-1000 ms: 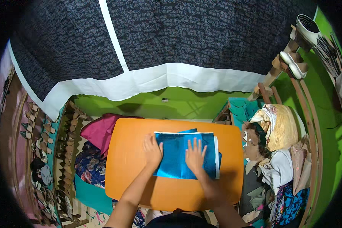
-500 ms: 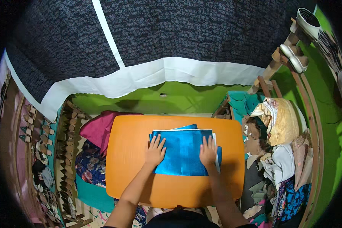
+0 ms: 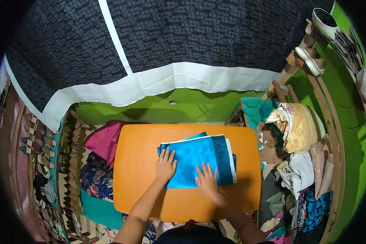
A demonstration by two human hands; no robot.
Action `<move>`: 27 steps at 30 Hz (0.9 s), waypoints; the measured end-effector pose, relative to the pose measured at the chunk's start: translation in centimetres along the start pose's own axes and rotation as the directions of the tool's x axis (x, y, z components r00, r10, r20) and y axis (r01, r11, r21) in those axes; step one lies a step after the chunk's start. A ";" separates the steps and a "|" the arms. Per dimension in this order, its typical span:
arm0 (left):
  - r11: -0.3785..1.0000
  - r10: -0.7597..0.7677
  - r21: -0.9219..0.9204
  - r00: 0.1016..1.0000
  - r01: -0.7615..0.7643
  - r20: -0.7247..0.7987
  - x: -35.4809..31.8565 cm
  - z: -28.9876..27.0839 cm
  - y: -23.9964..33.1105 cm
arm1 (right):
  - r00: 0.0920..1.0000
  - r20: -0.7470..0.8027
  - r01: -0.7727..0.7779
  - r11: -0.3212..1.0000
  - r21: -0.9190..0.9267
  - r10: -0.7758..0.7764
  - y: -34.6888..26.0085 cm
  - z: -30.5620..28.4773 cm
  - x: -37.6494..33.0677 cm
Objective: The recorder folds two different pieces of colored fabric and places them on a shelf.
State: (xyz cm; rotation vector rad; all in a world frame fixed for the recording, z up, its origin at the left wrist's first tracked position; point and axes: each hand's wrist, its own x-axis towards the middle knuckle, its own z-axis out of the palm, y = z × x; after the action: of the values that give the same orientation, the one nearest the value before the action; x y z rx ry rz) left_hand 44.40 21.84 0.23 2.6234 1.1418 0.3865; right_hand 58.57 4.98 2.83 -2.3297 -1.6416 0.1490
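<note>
- A folded blue cloth [image 3: 199, 160] is seen lying flat on the orange tabletop [image 3: 138, 175], on its right half, nearer the far edge than the near one.
- Its long axis is laid across the tabletop from left to right, slightly tilted so that the right end sits a little farther from the person than the left end.
- A white border strip is shown along the right short edge of the cloth, and a thin white line along the far long edge; a second blue layer peeks out at the far edge.
- The left hand [image 3: 165, 165] is spread flat, palm down and fingers pointing away from the person, and is pressed on the left end of the cloth; nothing is gripped.
- The right hand [image 3: 207, 181] is likewise opened flat, fingers splayed, and is laid on the near edge of the cloth towards the middle; nothing is gripped.
- A magenta cloth [image 3: 103, 140] is seen beyond the left edge of the tabletop, below its level.
- A heap of mixed fabrics [image 3: 297, 158], gold, white and brown among them, is piled to the right of the tabletop.
- A dark patterned curtain with a white band [image 3: 171, 79] is hung above a green wall beyond the tabletop.
</note>
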 end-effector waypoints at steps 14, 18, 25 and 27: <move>0.985 -0.059 -0.148 0.977 0.090 0.205 -6.4 -4.4 1.4 | 0.998 0.044 0.045 0.999 0.027 -0.046 7.1 -1.3 -1.8; 0.951 -0.081 -0.261 0.950 0.164 0.301 -6.3 -6.3 3.0 | 0.957 -0.084 -0.220 0.882 0.417 0.279 6.0 0.5 -3.7; 0.947 -0.185 -0.241 0.974 0.212 0.131 -3.3 -3.9 3.5 | 0.852 -0.012 -0.425 0.704 0.569 0.523 4.3 3.0 -4.9; 0.901 -0.187 -0.357 0.964 0.246 0.192 -3.0 -2.7 2.5 | 0.861 0.017 -0.408 0.670 0.620 0.508 3.6 2.4 -4.8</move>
State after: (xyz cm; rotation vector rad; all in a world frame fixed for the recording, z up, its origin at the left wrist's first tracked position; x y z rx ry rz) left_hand 43.21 18.26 3.18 2.1275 1.1604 0.3158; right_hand 59.56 -0.22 -0.93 -2.0982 -0.7202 0.5038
